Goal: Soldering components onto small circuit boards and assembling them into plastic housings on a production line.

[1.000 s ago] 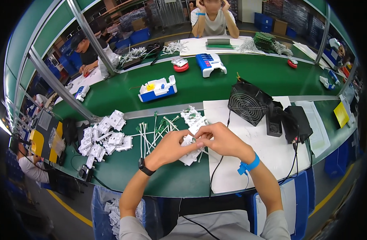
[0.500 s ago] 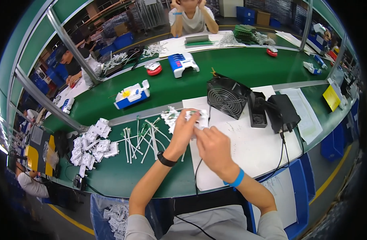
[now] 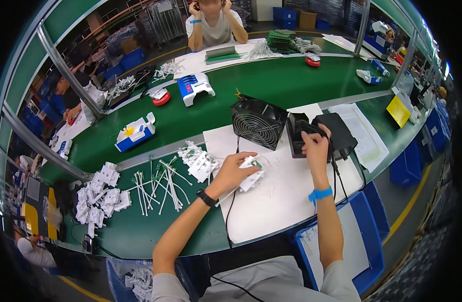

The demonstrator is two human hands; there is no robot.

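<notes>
On the white sheet (image 3: 261,211), my left hand (image 3: 233,173) holds a white plastic part (image 3: 250,182) with a small green circuit board on it. My fingers cover part of the board, and a white wire trails from below my hand. My right hand (image 3: 316,146) is closed around the handle of a black tool (image 3: 304,127), which lies over a black stand (image 3: 295,151) between the fan and a black box (image 3: 337,136). The tool's exact kind cannot be made out. A black fan with a round wire guard (image 3: 258,123) stands just left of the stand.
White plastic parts (image 3: 97,194) are heaped at the left, beside green-tipped white wires (image 3: 165,186) and a pile of parts with boards (image 3: 198,160). Blue-and-white housings (image 3: 135,135) sit on the green belt (image 3: 216,108). Cables hang over the near edge; a blue bin (image 3: 359,251) stands below.
My right hand has left the white part and moved right to the black tool, closing on its handle. My left hand keeps the part, now lower over the sheet. The view has shifted right.
</notes>
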